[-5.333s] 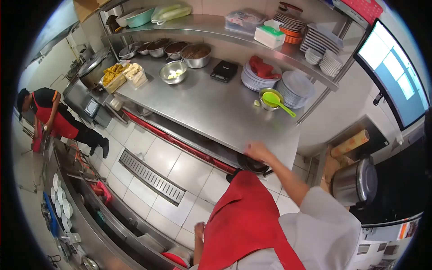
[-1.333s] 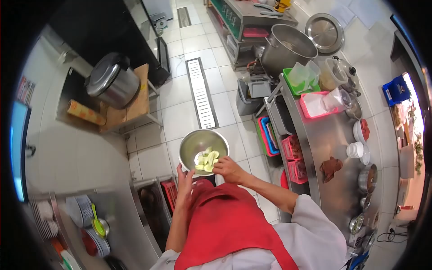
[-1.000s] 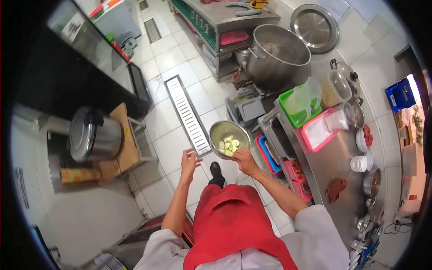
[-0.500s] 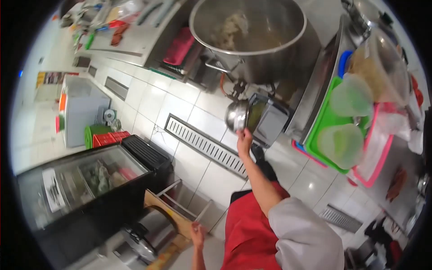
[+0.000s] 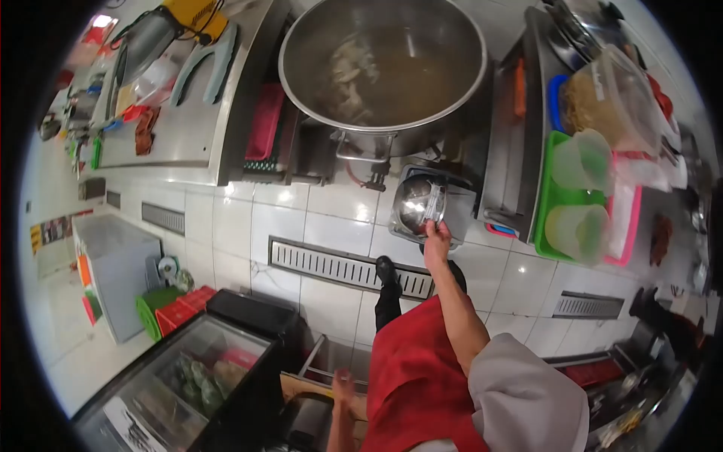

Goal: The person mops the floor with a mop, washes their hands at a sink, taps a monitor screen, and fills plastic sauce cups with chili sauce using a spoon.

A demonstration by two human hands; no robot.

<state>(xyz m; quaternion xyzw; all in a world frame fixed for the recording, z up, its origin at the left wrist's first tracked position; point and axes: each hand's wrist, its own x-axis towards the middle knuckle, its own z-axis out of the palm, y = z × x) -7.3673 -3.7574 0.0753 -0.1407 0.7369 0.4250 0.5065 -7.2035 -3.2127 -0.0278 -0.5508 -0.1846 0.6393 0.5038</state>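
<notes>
Steel bowl (image 5: 419, 202), tipped over the grey bin (image 5: 461, 205), its rim pinched in the right hand's (image 5: 437, 245) fingers, looks light, stiff, perhaps slippery; the rim suits gripping. The left hand's (image 5: 343, 390) finger spread is too blurred to tell.

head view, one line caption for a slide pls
The right hand holds an upturned steel bowl over a grey bin, near a large open pot.

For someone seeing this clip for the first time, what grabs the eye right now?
The huge stockpot of cloudy liquid dominates the top center. Below it, the right hand holds a shiny metal bowl tipped over a gray bin. The wearer's bright red apron stands out at the bottom.
</notes>
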